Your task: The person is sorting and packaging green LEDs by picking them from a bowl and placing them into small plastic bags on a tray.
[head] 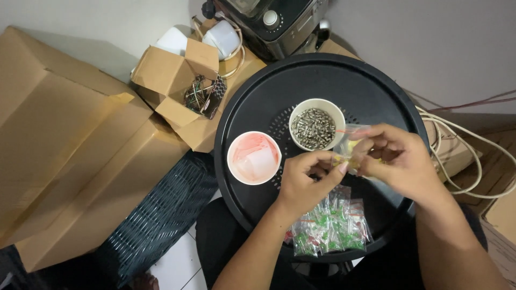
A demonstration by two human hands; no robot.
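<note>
My left hand (303,180) and my right hand (400,161) meet over a round black tray (258,107). Together they pinch a small clear plastic bag (352,137) with yellowish pieces inside. Just beyond the hands stands a white bowl (316,127) filled with small metal parts. Left of my left hand sits a pink-tinted cup (253,157) holding clear plastic. Under my wrists lies a pile of small bags (329,225) with green and red components.
An open cardboard box (180,88) with wire parts stands left of the tray, large flat cartons (64,145) further left, a dark woven basket (161,215) below. A black appliance (274,21) sits behind; white cables (467,156) run at the right.
</note>
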